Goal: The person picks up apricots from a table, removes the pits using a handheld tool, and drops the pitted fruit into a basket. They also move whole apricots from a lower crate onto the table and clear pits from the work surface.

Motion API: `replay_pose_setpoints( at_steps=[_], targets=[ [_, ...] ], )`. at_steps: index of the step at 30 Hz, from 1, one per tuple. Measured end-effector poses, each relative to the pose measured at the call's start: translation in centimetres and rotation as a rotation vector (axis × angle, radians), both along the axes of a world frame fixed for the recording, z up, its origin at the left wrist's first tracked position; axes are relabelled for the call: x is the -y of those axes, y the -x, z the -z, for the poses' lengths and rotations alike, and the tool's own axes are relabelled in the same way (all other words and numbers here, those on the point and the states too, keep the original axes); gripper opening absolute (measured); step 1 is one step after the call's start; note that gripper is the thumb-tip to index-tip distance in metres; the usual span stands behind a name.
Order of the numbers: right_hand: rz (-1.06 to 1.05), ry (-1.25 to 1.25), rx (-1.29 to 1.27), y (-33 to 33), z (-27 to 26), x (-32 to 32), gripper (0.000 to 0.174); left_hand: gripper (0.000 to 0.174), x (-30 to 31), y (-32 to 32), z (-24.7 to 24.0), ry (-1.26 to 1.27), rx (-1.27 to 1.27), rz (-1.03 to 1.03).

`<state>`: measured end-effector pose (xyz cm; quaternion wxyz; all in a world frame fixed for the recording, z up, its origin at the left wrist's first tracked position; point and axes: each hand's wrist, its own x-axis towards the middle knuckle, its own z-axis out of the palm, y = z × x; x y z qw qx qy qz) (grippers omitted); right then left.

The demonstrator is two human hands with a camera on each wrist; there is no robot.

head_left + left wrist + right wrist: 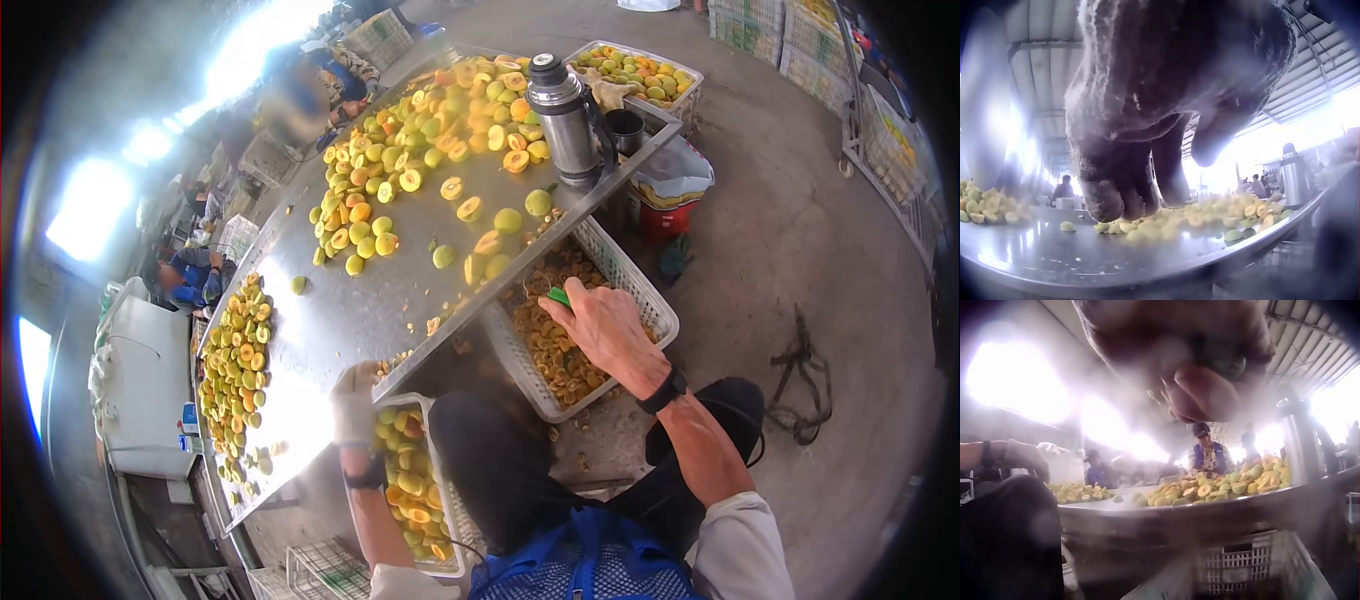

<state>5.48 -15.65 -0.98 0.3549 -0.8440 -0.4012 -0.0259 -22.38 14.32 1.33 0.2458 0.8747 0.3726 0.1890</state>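
Observation:
My right hand (610, 330) grips a tool by its green handle (558, 296); the rest of the tool does not show. It is above a white plastic basket (668, 325) holding brown-yellow fruit pits (555, 350). My left hand (354, 405), in a pale knitted glove, hangs at the near edge of the metal table (310, 320). Its fingers (1100, 197) point loosely down, with nothing seen between them. Beneath that hand stands another white basket (432, 430) full of halved yellow-green stone fruit (415, 490). Whole and halved fruit (380, 160) are heaped across the tabletop.
A steel thermos (570, 135) stands at the table's right edge, near a dark cup (625, 130). Behind it is a fruit-filled crate (690, 85). A second fruit heap (235, 360) lies at the left. Another person (1210, 453) works across the table. A dark strap (800, 380) lies on the floor.

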Motion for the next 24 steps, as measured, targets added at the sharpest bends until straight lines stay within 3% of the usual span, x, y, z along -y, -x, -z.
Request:
replay_pose_setpoints(
  at_steps=[2, 4, 6, 11, 15, 18, 21, 24],
  targets=[
    [-0.014, 0.024, 0.007, -0.3, 0.6, 0.1, 0.041, 0.027, -1.7, -5.5, 2.7, 0.073, -0.013, -0.013],
    [0.01, 0.054, 0.016, -0.3, 0.5, -0.1, 0.042, 0.031, -4.2, -10.9, 6.0, 0.113, -0.021, 0.111],
    [0.024, 0.066, 0.021, -0.4, 0.5, -0.3, 0.043, 0.034, -4.1, -15.7, 6.6, -0.037, 0.029, 0.306],
    [0.026, 0.094, -0.007, -0.9, 0.6, -0.3, 0.044, 0.049, -4.6, -22.9, 8.5, -0.05, -0.099, 0.454],
    [0.015, 0.079, -0.013, -1.0, 0.7, 0.0, 0.044, 0.055, -3.1, -24.2, 6.8, 0.076, -0.282, 0.492],
    [0.003, 0.063, -0.052, -0.9, 0.5, 0.0, 0.043, 0.059, -2.4, -23.8, 5.7, 0.018, -0.379, 0.471],
    [-0.02, -0.028, -0.095, -0.1, 0.5, -0.4, 0.041, 0.059, -1.9, -22.3, 5.3, 0.038, -0.237, 0.408],
    [-0.101, -0.118, -0.205, 1.0, -0.8, -0.8, 0.041, 0.057, 0.2, -20.9, 3.1, 0.582, 0.036, 0.235]
  ],
)
